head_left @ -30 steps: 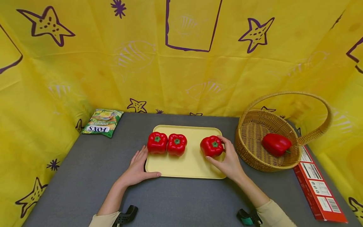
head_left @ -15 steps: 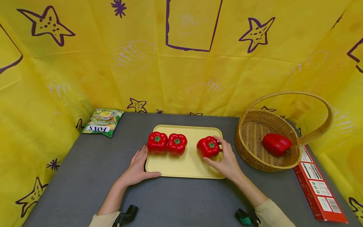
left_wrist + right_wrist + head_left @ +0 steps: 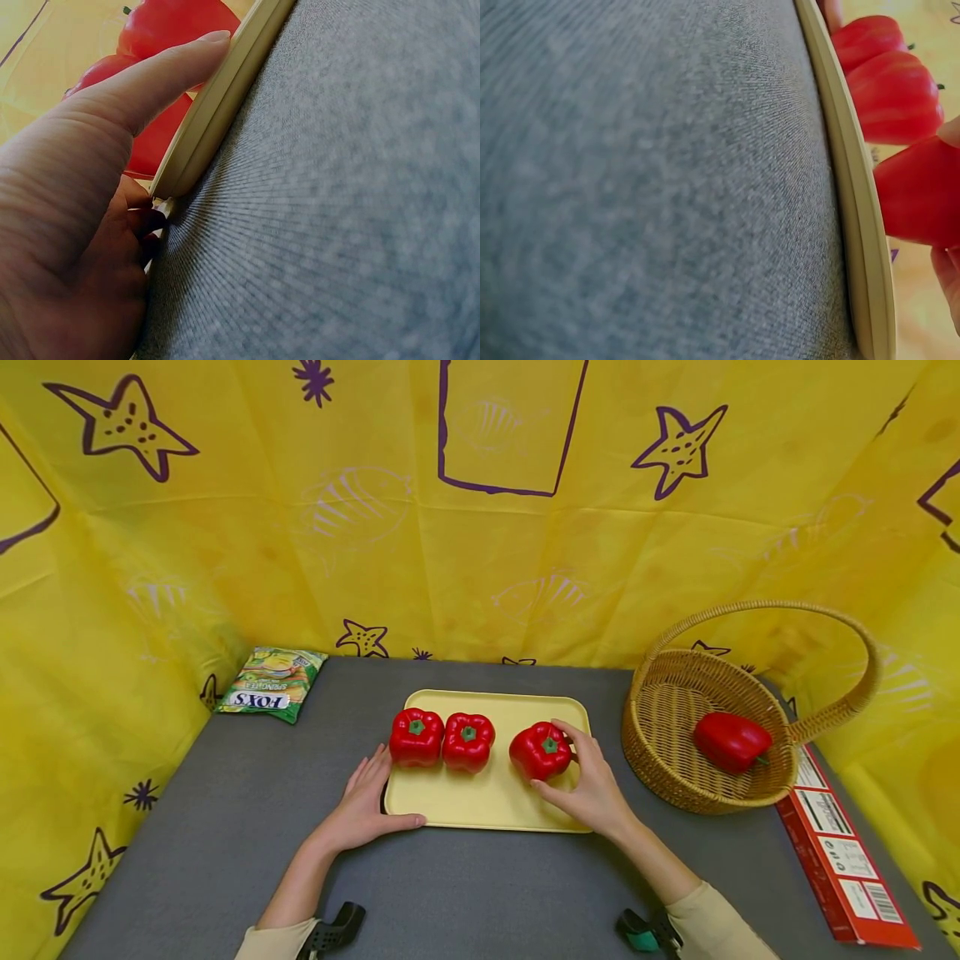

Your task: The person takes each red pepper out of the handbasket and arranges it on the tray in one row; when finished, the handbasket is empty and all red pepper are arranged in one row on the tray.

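Note:
My right hand (image 3: 597,787) holds a red bell pepper (image 3: 538,752) with a green stem, thumb in front and fingers behind it. That pepper is at the right part of a pale yellow tray (image 3: 480,806). In the right wrist view the held pepper (image 3: 919,195) is just above or on the tray; which one I cannot tell. Two more red bell peppers (image 3: 416,739) (image 3: 468,743) stand side by side at the tray's left, stems up. At the tray's front left corner lies my left hand (image 3: 363,810), fingers extended along the side, thumb (image 3: 169,75) on the front rim.
To the right stands a wicker basket (image 3: 647,768) with a tall handle, and another red pepper (image 3: 732,743) lies inside. A red and white box (image 3: 843,860) lies beside the basket. A green snack packet (image 3: 273,681) sits at the back left of the grey table (image 3: 480,893).
My right hand has moved left over the tray with the bell pepper, closer to the other two. The left hand has stayed in place.

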`<state>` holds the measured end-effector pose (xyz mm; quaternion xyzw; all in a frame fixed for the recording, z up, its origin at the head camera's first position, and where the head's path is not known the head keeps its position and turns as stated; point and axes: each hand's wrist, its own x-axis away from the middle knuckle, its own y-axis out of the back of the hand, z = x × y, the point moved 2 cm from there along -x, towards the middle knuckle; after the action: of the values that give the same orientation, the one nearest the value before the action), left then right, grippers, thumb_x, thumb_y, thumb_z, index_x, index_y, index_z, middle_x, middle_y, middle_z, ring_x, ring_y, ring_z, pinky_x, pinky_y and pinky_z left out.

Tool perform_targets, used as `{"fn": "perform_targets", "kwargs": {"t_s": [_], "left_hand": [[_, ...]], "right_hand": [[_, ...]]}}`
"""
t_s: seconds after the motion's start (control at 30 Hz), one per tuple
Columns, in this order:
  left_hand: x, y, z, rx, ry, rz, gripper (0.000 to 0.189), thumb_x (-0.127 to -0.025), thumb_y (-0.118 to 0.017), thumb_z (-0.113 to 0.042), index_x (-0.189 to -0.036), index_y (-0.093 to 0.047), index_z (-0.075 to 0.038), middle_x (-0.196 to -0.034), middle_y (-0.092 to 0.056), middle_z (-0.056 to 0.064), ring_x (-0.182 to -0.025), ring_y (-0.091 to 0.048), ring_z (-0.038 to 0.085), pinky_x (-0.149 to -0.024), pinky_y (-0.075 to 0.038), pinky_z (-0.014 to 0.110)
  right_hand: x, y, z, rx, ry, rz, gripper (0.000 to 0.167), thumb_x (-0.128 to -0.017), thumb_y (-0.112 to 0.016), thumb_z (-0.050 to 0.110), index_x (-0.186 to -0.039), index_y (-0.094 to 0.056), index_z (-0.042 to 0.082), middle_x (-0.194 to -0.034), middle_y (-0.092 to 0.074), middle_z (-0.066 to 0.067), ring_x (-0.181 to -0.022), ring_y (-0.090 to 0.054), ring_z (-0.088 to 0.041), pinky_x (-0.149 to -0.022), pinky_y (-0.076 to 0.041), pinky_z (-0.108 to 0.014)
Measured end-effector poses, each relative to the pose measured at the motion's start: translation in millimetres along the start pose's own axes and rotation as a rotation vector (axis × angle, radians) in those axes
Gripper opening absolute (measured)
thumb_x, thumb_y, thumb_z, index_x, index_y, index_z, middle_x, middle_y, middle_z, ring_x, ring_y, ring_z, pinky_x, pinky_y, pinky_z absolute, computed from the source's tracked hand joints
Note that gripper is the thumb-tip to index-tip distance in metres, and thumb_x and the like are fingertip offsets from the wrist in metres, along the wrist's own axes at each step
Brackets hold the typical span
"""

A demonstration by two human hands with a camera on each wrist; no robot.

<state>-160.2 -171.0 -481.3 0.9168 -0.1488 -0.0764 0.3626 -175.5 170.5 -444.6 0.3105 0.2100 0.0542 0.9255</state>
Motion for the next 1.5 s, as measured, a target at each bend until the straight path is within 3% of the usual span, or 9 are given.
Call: {"fn": "perform_targets", "kwargs": {"t_s": [0.7,0.97,1.17,1.5], "left_hand": [[0.2,-0.3,-0.5,-0.001,0.008,-0.001,0.115,-0.073,-0.081,-0.05,-0.155,-0.016,-0.002,-0.16,-0.014,0.019,-0.147,-0.004,0.036,-0.114,0.001,0.055],[0.4,-0.2,-0.8,0.0,0.004,0.0,0.115,-0.073,-0.081,-0.05,-0.155,-0.015,-0.002,-0.16,-0.014,0.019,-0.147,-0.004,0.036,-0.114,0.001,0.055],[-0.1,-0.4,-0.6,-0.001,0.003,-0.002,0.115,-0.073,-0.08,-0.05,-0.155,-0.015,-0.003,-0.16,-0.014,0.018,-0.147,-0.004,0.036,-0.114,0.001,0.055],[-0.2,-0.5,-0.1,-0.003,0.002,-0.004,0.115,-0.073,-0.08,-0.051,-0.156,-0.015,-0.003,-0.16,-0.014,0.019,-0.147,-0.004,0.036,-0.114,0.001,0.055]], "right_hand": [[-4.8,-10.3,2.9,-0.012,0.1,0.105,0.088,-0.071,-0.085,0.016,-0.146,-0.039,0.01,-0.137,-0.049,-0.004,-0.119,-0.043,-0.019,-0.091,-0.049,-0.043],[-5.3,-11.8,3.3,0.025,0.208,0.13,0.08,-0.074,-0.08,0.016,-0.144,-0.042,0.013,-0.146,-0.043,-0.01,-0.131,-0.038,-0.026,-0.095,-0.044,-0.045],[-4.3,-13.8,4.4,0.009,0.157,0.134,0.08,-0.074,-0.085,0.024,-0.143,-0.045,0.019,-0.148,-0.04,-0.013,-0.134,-0.038,-0.025,-0.092,-0.05,-0.043],[-7.0,-13.7,4.4,-0.031,0.159,0.089,0.074,-0.074,-0.087,0.019,-0.138,-0.05,0.015,-0.136,-0.05,-0.006,-0.12,-0.048,-0.021,-0.084,-0.053,-0.034]]}}
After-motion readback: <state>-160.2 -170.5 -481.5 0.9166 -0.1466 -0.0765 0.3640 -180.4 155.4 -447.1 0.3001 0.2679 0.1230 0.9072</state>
